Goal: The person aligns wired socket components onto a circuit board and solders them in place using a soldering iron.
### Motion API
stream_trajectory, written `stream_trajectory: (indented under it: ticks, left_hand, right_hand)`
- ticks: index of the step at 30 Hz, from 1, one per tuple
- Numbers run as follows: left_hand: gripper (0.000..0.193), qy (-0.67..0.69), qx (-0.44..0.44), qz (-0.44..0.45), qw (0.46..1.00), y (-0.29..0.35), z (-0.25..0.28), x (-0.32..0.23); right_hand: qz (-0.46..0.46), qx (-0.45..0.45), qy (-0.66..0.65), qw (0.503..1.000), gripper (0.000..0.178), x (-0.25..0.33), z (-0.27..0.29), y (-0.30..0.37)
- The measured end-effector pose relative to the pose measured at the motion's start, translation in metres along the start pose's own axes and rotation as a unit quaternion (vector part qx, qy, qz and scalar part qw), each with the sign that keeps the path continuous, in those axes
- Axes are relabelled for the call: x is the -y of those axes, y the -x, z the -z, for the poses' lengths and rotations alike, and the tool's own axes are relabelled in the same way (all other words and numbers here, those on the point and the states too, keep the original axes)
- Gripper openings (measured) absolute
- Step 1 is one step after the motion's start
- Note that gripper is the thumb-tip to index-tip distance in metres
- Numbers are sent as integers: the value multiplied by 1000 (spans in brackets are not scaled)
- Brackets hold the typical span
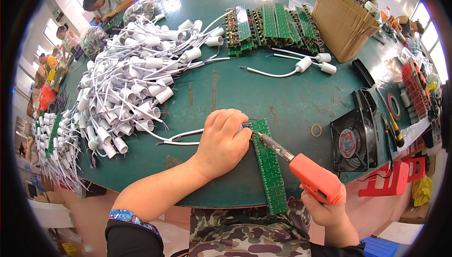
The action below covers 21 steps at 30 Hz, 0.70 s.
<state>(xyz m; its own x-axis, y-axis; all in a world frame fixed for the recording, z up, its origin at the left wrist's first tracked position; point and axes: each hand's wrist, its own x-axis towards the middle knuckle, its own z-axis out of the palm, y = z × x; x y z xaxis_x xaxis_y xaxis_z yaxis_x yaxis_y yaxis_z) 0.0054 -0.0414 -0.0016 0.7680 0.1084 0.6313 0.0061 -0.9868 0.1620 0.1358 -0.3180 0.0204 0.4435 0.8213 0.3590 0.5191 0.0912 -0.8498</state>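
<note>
A long green circuit board (271, 177) lies in front of me, its near end reaching over the table edge. My left hand (222, 140) is closed at the board's far end, pinching a white cable (188, 132) that enters from the left; its thin wire ends are mostly hidden by the fingers. My right hand (325, 207) grips a red soldering gun (314, 176) by its handle. The metal tip points up and left to the board's far end, close to my left fingertips. Whether the tip touches the board I cannot tell.
White lamp sockets with cables (136, 83) lie heaped at left. Several loose ones (301, 64) lie farther off. Stacked circuit boards (270, 26), a cardboard box (346, 24), a black fan (354, 139), a screwdriver (397, 132) and a rubber band (316, 130) are around. Other people work at the table's far side.
</note>
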Motion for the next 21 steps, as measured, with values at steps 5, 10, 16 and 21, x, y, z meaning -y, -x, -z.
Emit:
stream_trajectory:
  ticks: [5, 10, 16, 21]
  left_hand:
    - [23, 0, -2, -1, 1000, 1, -1, 1]
    - [21, -3, -3, -2, 1000, 0, 1, -1]
    - [20, -9, -10, -2, 1000, 1, -1, 0]
    - [21, -4, -9, -2, 1000, 1, -1, -1]
  right_hand:
    - [-13, -4, 5, 1000, 58, 5, 1, 0]
    - [-84, -46, -86, 992, 40, 8, 5, 16]
    - [-53, -19, -60, 997, 46, 4, 9, 18]
    - [-56, -30, -82, 995, 42, 7, 8, 18]
